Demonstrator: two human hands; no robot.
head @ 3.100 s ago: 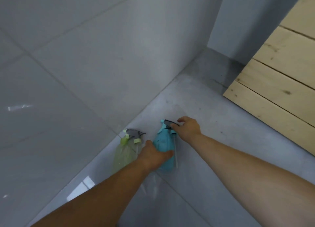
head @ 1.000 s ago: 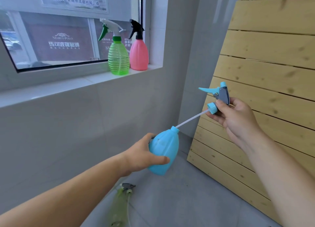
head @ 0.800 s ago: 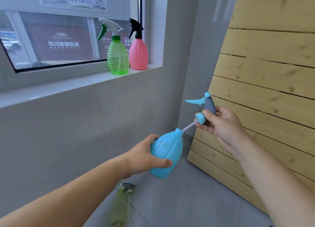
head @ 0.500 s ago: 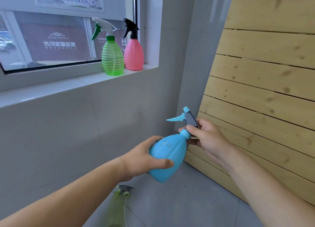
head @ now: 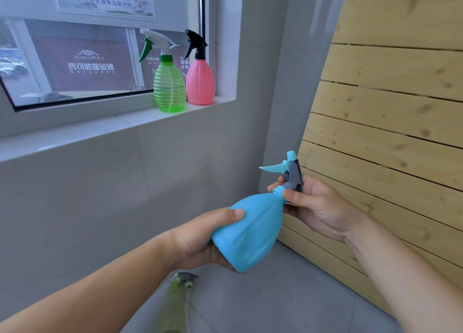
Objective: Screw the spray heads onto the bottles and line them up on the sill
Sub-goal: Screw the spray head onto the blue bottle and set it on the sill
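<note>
My left hand (head: 200, 240) grips the body of a blue bottle (head: 250, 230), held tilted in mid-air. My right hand (head: 315, 205) is closed around the collar of its blue and grey spray head (head: 288, 172), which sits on the bottle's neck. On the white sill (head: 75, 135) a green bottle (head: 169, 87) and a pink bottle (head: 200, 82) stand side by side at the right end, each with a spray head on. A pale yellow-green bottle (head: 175, 307) lies on the floor with its spray head (head: 185, 279) at its neck.
A window with lettering is behind the sill. A grey tiled wall runs below it. A slatted wooden panel (head: 390, 122) leans against the wall on the right. The floor (head: 275, 302) is grey tile.
My right hand pushed the spray head's tube down into the blue bottle until the head sat on the neck. Both hands drew the bottle a little closer.
</note>
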